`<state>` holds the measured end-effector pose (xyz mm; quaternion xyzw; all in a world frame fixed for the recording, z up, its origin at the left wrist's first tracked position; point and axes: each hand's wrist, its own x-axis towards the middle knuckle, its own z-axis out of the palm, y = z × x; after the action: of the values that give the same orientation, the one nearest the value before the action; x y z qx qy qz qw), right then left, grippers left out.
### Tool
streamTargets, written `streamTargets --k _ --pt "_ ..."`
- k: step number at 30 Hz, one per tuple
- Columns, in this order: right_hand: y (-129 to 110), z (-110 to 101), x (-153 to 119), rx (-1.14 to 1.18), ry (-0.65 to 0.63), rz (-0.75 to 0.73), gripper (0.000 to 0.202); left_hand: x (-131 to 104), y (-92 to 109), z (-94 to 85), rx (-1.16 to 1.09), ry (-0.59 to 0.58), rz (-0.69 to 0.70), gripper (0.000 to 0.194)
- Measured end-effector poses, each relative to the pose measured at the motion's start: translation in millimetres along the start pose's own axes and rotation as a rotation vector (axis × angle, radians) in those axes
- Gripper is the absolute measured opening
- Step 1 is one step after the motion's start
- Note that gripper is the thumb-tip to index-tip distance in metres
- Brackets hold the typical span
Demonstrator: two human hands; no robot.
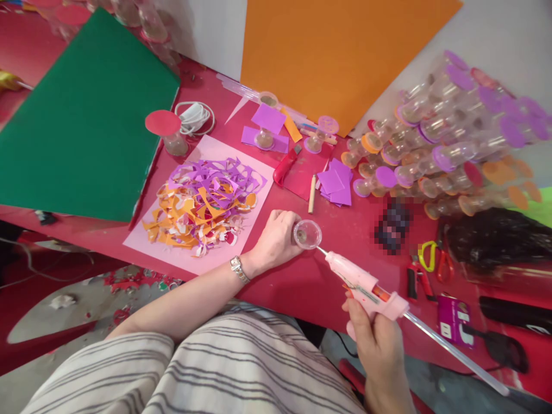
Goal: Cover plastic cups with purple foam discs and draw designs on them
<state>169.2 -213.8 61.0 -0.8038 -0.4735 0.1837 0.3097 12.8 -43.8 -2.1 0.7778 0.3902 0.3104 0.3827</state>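
My left hand (pixel 280 238) is closed around a small clear plastic cup (pixel 307 234), its round rim facing up toward me. In my right hand (pixel 375 339) is a pink glue gun (pixel 362 282), with a long clear glue stick (pixel 457 351) jutting from its back. The gun's metal nozzle points at the cup's rim and is at or very near it; whether they touch I cannot tell. Beyond my left hand lie a wooden stick (pixel 311 194), a red utility knife (pixel 287 165) and a stack of purple paper squares (pixel 336 183).
Purple and orange paper scraps (pixel 207 201) heap on a pink sheet (pixel 190 261) at left. A green board (pixel 86 126) lies beyond. Rows of clear cup pieces with coloured discs (pixel 452 138) stand at right, near yellow-handled scissors (pixel 426 256) and a black plastic bag (pixel 495 238).
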Motion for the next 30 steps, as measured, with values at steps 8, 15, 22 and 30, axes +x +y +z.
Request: streamTargets --k 8,15,22,30 --pt "3.0 2.9 4.1 -0.001 0.056 0.0 0.061 0.2 -1.4 0.3 0.002 -0.007 0.016 0.035" --pt "0.1 1.3 0.6 -0.002 0.012 0.001 0.059 -0.3 -1.4 -0.2 0.008 -0.018 0.018 0.034" --pt "-2.5 2.3 -3.6 0.008 0.004 -0.013 0.055 -0.8 -0.7 -0.3 0.008 -0.023 0.018 0.031" --pt "3.9 3.4 1.9 0.04 0.031 0.1 0.06 0.9 -0.6 -1.9 0.038 -0.041 0.021 0.029"
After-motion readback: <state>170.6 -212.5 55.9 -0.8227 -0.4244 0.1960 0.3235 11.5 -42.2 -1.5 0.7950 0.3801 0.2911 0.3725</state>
